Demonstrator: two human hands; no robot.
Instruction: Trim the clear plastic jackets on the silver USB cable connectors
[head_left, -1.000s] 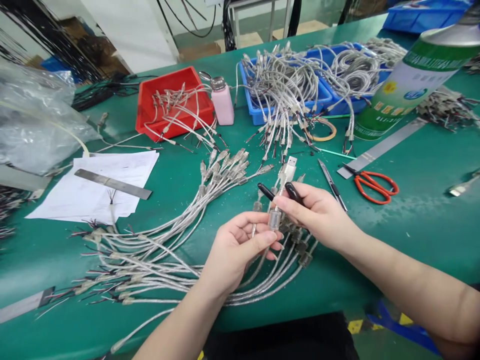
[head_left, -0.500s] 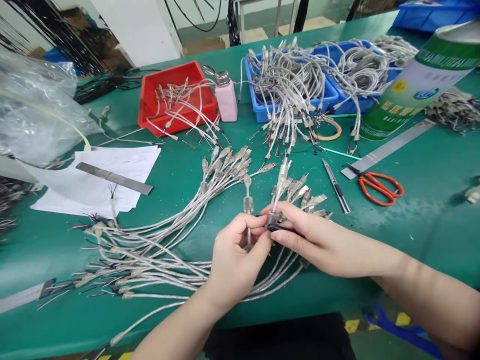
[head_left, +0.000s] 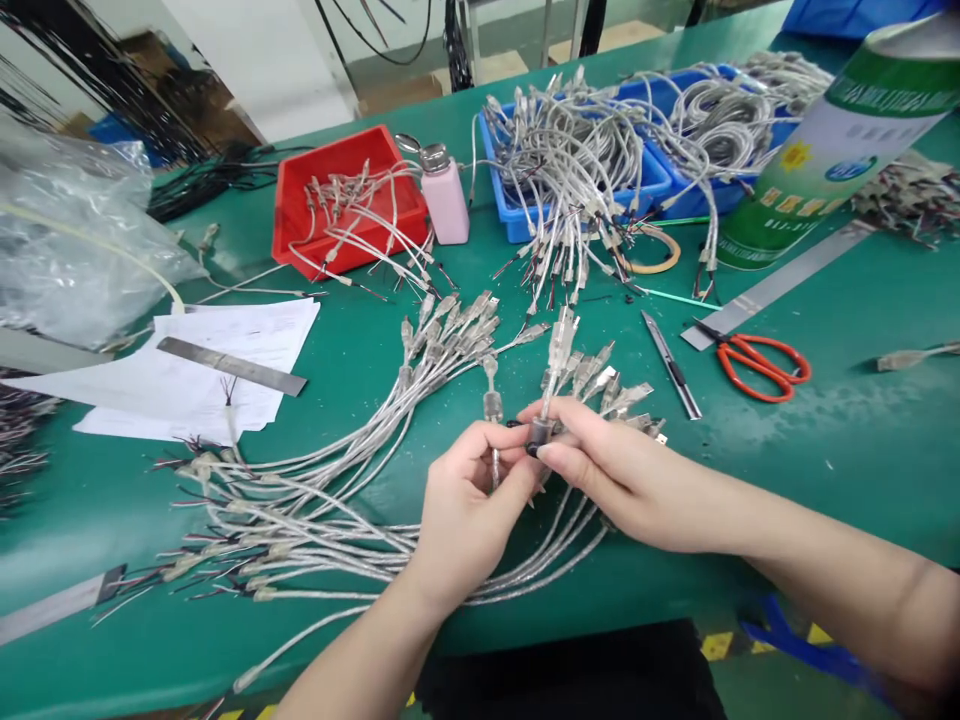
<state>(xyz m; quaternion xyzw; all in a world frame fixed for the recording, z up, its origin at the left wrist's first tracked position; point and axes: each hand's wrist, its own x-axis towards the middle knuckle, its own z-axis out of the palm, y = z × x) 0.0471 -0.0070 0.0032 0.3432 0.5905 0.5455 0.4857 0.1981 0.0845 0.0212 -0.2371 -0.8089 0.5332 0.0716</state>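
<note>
Close together over the middle of the table, both my hands are closed on cable parts. My right hand (head_left: 626,475) pinches a clear-jacketed USB cable (head_left: 561,345) at its thick grey sleeve, with the metal plug pointing up. A small black piece (head_left: 533,450) shows at the sleeve's lower end, between the fingertips; its kind is unclear. My left hand (head_left: 469,500) has thumb and fingers curled around a second cable, whose grey sleeve (head_left: 493,405) stands just above the fingers. Partly beneath the hands lie a bundle of USB cables (head_left: 360,430) and more USB plugs (head_left: 622,400).
Behind stand a red bin (head_left: 289,215), a pink pump bottle (head_left: 446,205), a blue bin (head_left: 510,228) heaped with cables and a tall green-white can (head_left: 817,160). To the right lie a utility knife (head_left: 671,365), orange-handled scissors (head_left: 761,368) and a steel ruler (head_left: 795,280). Papers (head_left: 202,395) lie left.
The view has shifted slightly. My right hand's fingers have moved a little on the grey sleeve, and less of the black piece shows. Both hands keep their hold.
</note>
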